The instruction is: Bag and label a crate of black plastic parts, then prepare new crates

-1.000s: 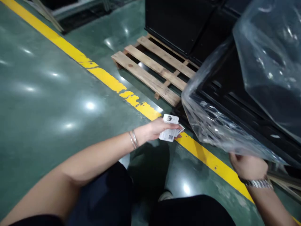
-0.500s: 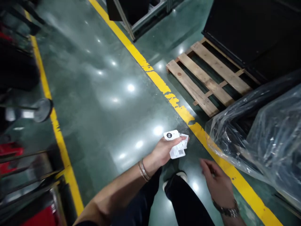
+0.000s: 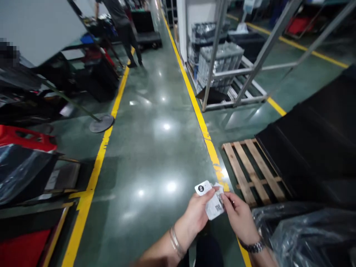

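My left hand (image 3: 196, 215) is closed on a small stack of white cards and labels (image 3: 211, 198); one has a black round mark, another a printed code. My right hand (image 3: 239, 218) has come up beside it and pinches the right edge of the same stack. Both hands are low in the middle of the view, above the green floor. Bracelets sit on my left wrist and a metal watch (image 3: 253, 246) on the right.
A wooden pallet (image 3: 251, 170) lies right of a yellow floor line (image 3: 194, 104). Black parts under clear plastic (image 3: 300, 233) are at the lower right. A metal rack (image 3: 239, 66) with bins stands ahead. A person (image 3: 122, 26) stands far down the aisle. Red and black items line the left.
My head has lifted from the floor to look down the aisle. My right hand left the plastic wrap and came across to the cards in my left hand.
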### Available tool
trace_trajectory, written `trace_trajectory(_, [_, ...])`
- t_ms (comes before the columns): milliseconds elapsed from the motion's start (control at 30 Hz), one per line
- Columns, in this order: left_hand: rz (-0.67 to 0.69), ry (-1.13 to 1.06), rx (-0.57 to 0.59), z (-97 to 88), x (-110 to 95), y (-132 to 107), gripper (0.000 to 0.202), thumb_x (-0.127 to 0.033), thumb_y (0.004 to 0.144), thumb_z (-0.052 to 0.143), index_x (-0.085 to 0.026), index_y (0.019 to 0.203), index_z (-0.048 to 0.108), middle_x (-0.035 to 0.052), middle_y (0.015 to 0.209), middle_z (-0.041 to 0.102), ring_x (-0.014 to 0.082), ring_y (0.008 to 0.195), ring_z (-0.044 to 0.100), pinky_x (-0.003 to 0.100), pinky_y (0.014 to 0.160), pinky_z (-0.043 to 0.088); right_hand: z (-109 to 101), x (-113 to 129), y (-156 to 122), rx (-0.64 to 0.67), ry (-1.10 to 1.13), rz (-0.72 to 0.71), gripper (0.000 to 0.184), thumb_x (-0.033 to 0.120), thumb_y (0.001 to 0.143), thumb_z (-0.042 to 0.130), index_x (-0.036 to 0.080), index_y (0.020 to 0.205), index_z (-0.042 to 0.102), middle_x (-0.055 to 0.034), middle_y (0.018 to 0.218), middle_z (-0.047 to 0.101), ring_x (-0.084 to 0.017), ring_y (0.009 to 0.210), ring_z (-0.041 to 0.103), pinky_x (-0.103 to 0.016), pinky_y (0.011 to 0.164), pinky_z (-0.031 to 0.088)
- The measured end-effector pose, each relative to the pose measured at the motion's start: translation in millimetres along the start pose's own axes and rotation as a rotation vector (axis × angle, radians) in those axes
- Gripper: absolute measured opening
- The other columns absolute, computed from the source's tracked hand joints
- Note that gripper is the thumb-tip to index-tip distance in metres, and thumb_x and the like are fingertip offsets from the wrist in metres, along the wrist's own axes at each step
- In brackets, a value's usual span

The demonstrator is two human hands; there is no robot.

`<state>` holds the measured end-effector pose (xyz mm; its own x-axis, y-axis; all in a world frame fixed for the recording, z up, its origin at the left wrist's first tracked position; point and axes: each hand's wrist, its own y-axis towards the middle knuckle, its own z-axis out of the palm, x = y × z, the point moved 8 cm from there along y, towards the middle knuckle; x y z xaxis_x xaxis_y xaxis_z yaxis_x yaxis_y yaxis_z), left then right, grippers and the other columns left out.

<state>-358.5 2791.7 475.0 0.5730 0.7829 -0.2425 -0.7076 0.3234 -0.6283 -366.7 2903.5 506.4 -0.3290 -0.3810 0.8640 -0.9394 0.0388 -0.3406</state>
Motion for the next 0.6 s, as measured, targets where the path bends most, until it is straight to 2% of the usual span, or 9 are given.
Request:
trace_trajectory(67, [0.062, -0.041, -0.001, 16.1, -45, -13, 0.025, -0.025, 0.071, 0.074, -0.01, 0.09, 0.07, 0.0121, 0.089, 0.071, 0.0229, 0.076, 0.067, 0.036, 0.069, 0.054, 12, 51, 12, -0.015, -0.01, -0.024, 0.044, 0.054, 0.083, 0.051, 0.015, 0.096, 0.064, -0.0025, 0.066, 0.059, -0.018, 0.069, 0.058, -0.027, 0.061, 0.048])
trace_trajectory(133, [0.107, -0.073, 0.004, 32.1, -84, -15, 0.026, -0.027, 0.07, 0.075, -0.011, 0.09, 0.069, 0.0124, 0.089, 0.071, 0.0245, 0.076, 0.068, 0.037, 0.067, 0.055, 21, 93, 32, -0.039, -0.001, -0.049, 0.046, 0.055, 0.081, 0.053, 0.014, 0.096, 0.065, -0.0024, 0.063, 0.06, -0.018, 0.065, 0.059, -0.027, 0.058, 0.049])
trace_trajectory(233, [0.186, -0.114, 0.007, 60.1, -144, 1, 0.027, -0.026, 0.071, 0.074, -0.011, 0.092, 0.068, 0.0123, 0.091, 0.072, 0.0239, 0.078, 0.068, 0.036, 0.071, 0.055, 24, 146, 77, -0.095, 0.032, -0.124, 0.042, 0.054, 0.076, 0.06, 0.016, 0.091, 0.067, -0.006, 0.079, 0.068, -0.019, 0.071, 0.062, -0.028, 0.064, 0.052])
trace_trajectory(333, [0.301, -0.151, -0.033, 91.6, -211, 33, 0.024, -0.022, 0.071, 0.075, -0.009, 0.09, 0.069, 0.0118, 0.092, 0.072, 0.0223, 0.083, 0.069, 0.034, 0.081, 0.054, 11, 191, 141, -0.188, 0.138, -0.165, 0.039, 0.052, 0.071, 0.066, 0.016, 0.086, 0.068, -0.008, 0.091, 0.07, -0.022, 0.083, 0.064, -0.03, 0.072, 0.053])
trace_trajectory(400, [0.346, -0.17, -0.082, 113.4, -258, 57, 0.022, -0.02, 0.07, 0.076, -0.009, 0.088, 0.069, 0.0115, 0.095, 0.072, 0.023, 0.088, 0.068, 0.034, 0.084, 0.053, 7, 216, 192, -0.176, 0.258, -0.107, 0.042, 0.053, 0.067, 0.069, 0.016, 0.088, 0.067, -0.0064, 0.078, 0.069, -0.021, 0.073, 0.064, -0.029, 0.061, 0.053])
trace_trajectory(467, [0.385, -0.183, -0.118, 135.4, -306, 79, 0.023, -0.02, 0.07, 0.076, -0.009, 0.089, 0.069, 0.0115, 0.097, 0.071, 0.0238, 0.089, 0.068, 0.035, 0.084, 0.054, 11, 245, 244, -0.11, 0.384, -0.041, 0.045, 0.052, 0.064, 0.073, 0.016, 0.09, 0.065, -0.0034, 0.065, 0.067, -0.017, 0.057, 0.06, -0.026, 0.048, 0.048])
trace_trajectory(533, [0.45, -0.206, -0.126, 156.3, -356, 97, 0.024, -0.021, 0.07, 0.075, -0.01, 0.091, 0.069, 0.0113, 0.096, 0.071, 0.0238, 0.089, 0.068, 0.035, 0.084, 0.054, 21, 283, 291, -0.045, 0.472, -0.056, 0.043, 0.048, 0.061, 0.076, 0.016, 0.087, 0.063, -0.0044, 0.071, 0.068, -0.017, 0.06, 0.062, -0.025, 0.052, 0.05])
trace_trajectory(600, [0.534, -0.247, -0.121, 173.0, -406, 112, 0.024, -0.022, 0.071, 0.075, -0.01, 0.091, 0.069, 0.0106, 0.096, 0.071, 0.0237, 0.089, 0.068, 0.035, 0.086, 0.053, 34, 323, 331, -0.026, 0.479, -0.108, 0.04, 0.045, 0.06, 0.077, 0.017, 0.084, 0.063, -0.0066, 0.085, 0.07, -0.018, 0.074, 0.064, -0.026, 0.064, 0.053])
